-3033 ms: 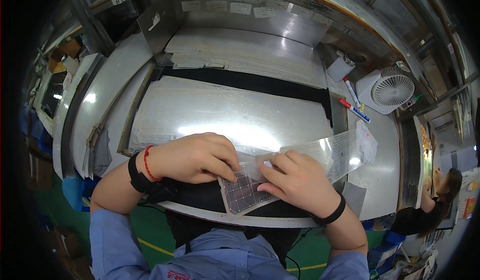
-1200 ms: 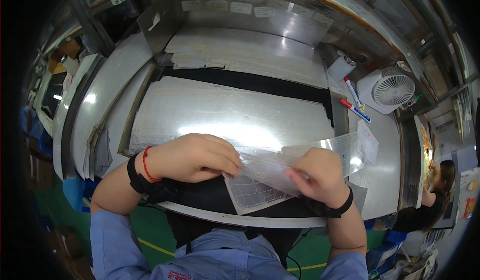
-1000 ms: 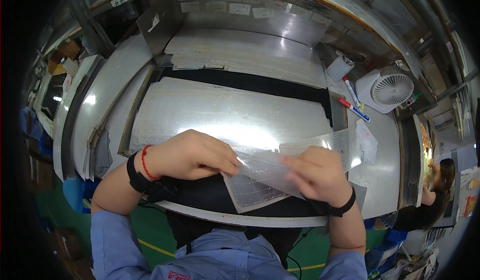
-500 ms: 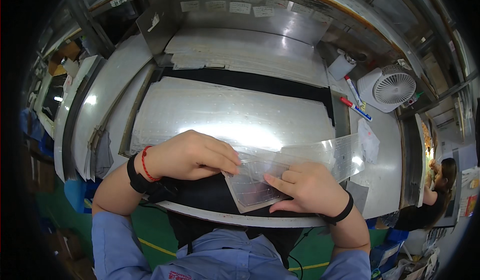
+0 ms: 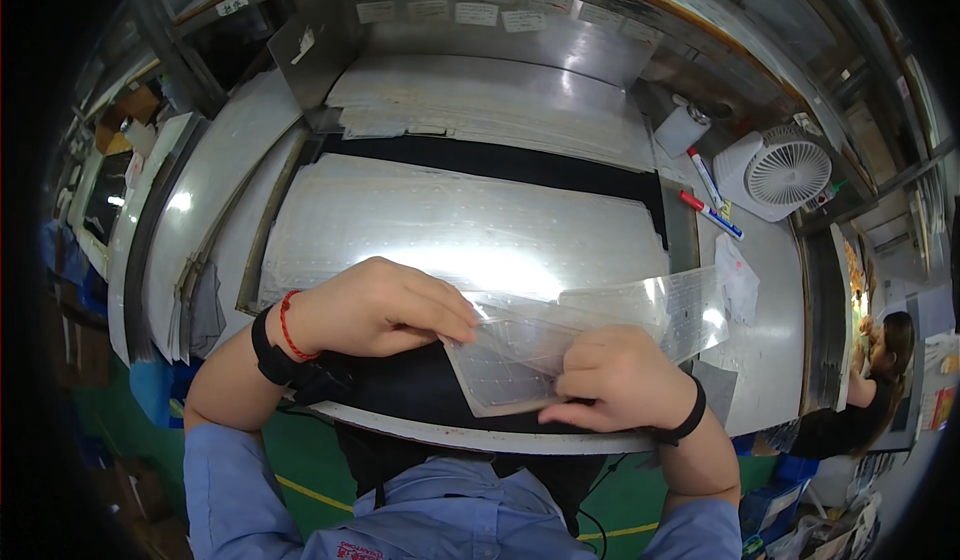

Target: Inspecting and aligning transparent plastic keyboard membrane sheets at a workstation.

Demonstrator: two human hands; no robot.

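Observation:
My left hand (image 5: pixel 395 307) pinches the upper left edge of a stack of thin clear plastic sheets (image 5: pixel 497 372), tilted over the near edge of the bench. At the stack's right side, my right hand (image 5: pixel 628 375) has its fingers curled in against the plastic, its thumb pointing left below them. A long clear strip with faint printed lines (image 5: pixel 690 312) stretches rightward from the stack, passing behind my right hand. Whether it is joined to the sheets I cannot tell. Beyond both hands lies a wide, shiny, translucent sheet pile (image 5: pixel 450 222).
Black matting (image 5: pixel 400 385) covers the bench under the sheets. More flat sheets (image 5: pixel 490 110) lie at the back. Markers (image 5: pixel 712 215), a white bottle (image 5: pixel 684 128) and a white fan (image 5: pixel 785 175) stand on the right. A person (image 5: pixel 870 390) works at the far right.
My right hand's fingers have curled inward from a straighter reach across the plastic. The stack's lower corner has shifted slightly up and left. My left hand keeps its pinch, nearly unmoved.

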